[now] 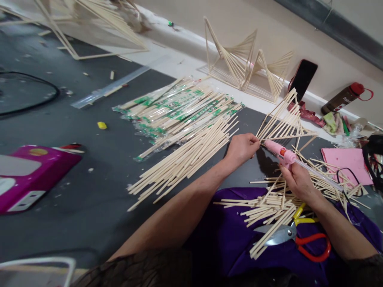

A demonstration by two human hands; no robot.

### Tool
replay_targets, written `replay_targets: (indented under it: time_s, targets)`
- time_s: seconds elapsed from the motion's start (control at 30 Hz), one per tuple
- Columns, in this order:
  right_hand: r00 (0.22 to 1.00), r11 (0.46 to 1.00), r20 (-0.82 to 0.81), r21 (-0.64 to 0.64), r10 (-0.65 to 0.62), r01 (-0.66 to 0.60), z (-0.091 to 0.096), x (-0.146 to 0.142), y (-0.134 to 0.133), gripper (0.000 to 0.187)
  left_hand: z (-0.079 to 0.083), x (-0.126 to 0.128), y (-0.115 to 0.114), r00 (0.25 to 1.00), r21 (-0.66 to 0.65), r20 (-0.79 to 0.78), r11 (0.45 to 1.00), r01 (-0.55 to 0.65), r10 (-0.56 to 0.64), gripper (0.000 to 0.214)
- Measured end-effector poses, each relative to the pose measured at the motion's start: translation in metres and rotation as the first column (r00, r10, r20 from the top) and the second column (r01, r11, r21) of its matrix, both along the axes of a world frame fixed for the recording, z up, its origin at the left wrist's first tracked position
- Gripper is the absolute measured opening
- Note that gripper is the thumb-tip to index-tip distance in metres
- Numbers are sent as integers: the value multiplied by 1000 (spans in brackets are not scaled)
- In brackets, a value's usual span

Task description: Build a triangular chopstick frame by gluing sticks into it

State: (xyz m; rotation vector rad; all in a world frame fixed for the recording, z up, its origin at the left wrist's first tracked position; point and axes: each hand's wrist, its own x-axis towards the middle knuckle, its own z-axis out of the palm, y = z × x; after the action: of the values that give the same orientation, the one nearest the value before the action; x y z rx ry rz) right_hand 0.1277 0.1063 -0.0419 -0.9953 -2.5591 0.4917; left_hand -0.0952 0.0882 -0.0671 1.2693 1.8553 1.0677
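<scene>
My right hand [299,181] is wrapped round a pink glue gun [283,153], with a clear glue stick running out of its back end. The gun's tip points left at the lower left corner of a wooden stick frame [284,123]. Beside that tip, the fingers of my left hand [243,149] pinch the same corner. Thin sticks fan out across the frame, which stands tilted on the dark table. Under my right hand lie loose cut sticks [269,207] and scissors [281,234] with red and yellow handles, on purple cloth [230,227].
Long bare sticks [185,159] and plastic-wrapped chopsticks [185,107] lie left of my hands. Finished-looking stick frames [239,59] lean by the wall, near a phone [303,79] and a bottle [342,97]. A magenta box [38,171] and a clear ruler [110,87] are further left.
</scene>
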Motion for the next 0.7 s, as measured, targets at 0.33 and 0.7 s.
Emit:
replay_targets:
  time_s: [0.33,0.7]
  targets:
    - [1000,998,-17,55,22,-21,-1,0,0,34,1,0,0,1000,13,-4,1000,-3,3,17]
    - [1000,998,23,58,2,-4,0,-1,-1,37,0,0,0,1000,13,-7,1000,-2,2,19]
